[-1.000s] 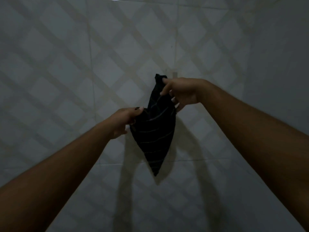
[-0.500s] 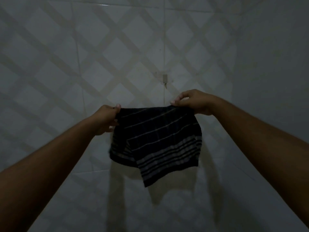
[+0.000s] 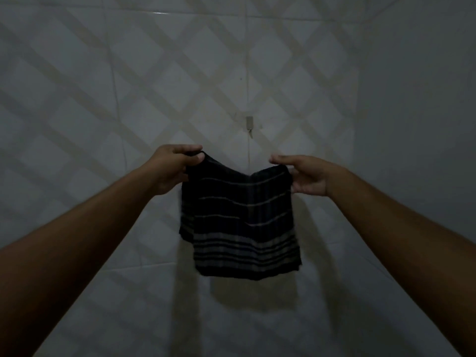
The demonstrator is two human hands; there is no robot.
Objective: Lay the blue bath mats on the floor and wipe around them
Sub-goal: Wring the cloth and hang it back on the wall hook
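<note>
Raised since before, both hands (image 3: 307,175) spread striped cloth (image 3: 240,217).

Nothing set down here: only a tiled wall (image 3: 103,99) with one small hook (image 3: 249,124).

The hook sits mid-wall on a tile seam, bare, nothing hanging from it. Just below, the dark striped cloth (image 3: 242,222) is carried by the hands alone, left hand (image 3: 172,168) pinching one top corner, right hand (image 3: 306,176) the other. Its lower edge dangles free, its shadow falling on the tiles behind.
</note>
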